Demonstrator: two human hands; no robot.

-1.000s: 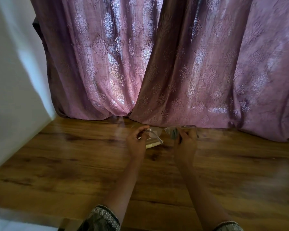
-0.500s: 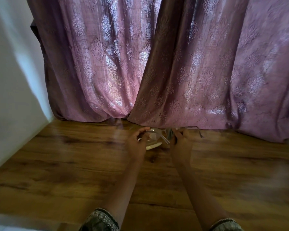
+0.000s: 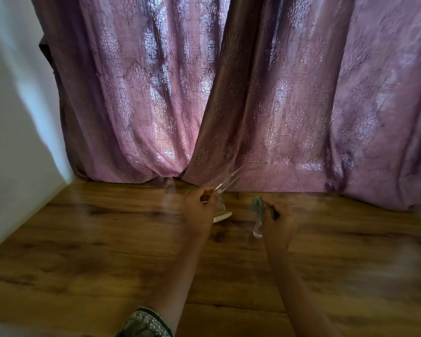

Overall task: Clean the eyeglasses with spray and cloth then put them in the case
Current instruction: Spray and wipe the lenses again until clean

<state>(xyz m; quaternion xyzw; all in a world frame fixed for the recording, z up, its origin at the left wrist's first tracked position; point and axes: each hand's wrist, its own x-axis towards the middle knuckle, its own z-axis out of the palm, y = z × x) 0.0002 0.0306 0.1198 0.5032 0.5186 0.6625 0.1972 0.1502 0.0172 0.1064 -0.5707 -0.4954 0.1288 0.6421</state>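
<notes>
Pulls the right hand (image 3: 278, 221) sideways, well apart from the left hand (image 3: 201, 207), instead of meeting it over the lenses as half a second ago. Pinches the clear-framed plastic eyeglasses (image 3: 255, 164) between left thumb and fingertips, lifted above the brown wooden table (image 3: 107, 239), one temple arm tilted up and away from that hand, probably to steady the frame and offer a fresh side for wiping. Curls the right fingers around a small greenish cloth (image 3: 257, 205). Leaves a pale flat object (image 3: 223, 216) lying just beyond the left hand; possibly the case, too blurred to tell.
</notes>
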